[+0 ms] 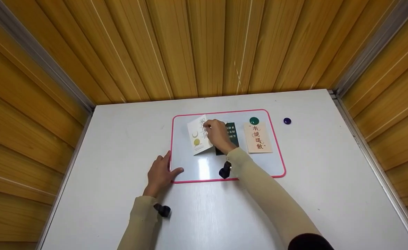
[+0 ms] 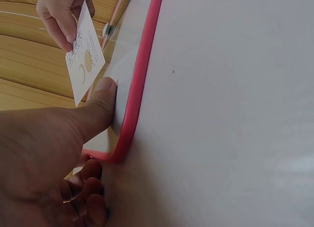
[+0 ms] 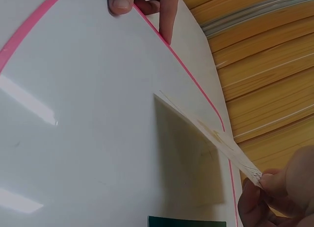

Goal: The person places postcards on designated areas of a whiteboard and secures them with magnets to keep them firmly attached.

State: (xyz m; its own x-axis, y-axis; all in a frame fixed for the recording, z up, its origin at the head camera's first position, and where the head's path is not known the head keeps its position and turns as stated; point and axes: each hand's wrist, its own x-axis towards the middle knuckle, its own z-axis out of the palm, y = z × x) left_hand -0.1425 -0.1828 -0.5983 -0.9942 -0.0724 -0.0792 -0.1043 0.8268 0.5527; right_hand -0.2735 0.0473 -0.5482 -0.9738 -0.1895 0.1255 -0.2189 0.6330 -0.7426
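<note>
Over the left half of the whiteboard (image 1: 186, 164), the right hand (image 1: 219, 133) pinches a white card (image 1: 194, 137) between thumb and curled fingers, holding it tilted, its upper part raised clear of the surface. At the whiteboard's lower left corner rests the left hand (image 1: 160, 173), thumb and fingers spread apart, the thumb over the pink rim (image 1: 172, 144) and the fingers along the outer side. Near the middle of the whiteboard lies a dark green card (image 1: 233, 132), partly hidden by the right hand. On the whiteboard's right part lies a peach card (image 1: 257, 139) with red characters, a green disc (image 1: 254, 121) at its top edge. Just beyond the whiteboard's right side, a dark purple disc (image 1: 287, 121) sits on the white table (image 1: 127, 139).
</note>
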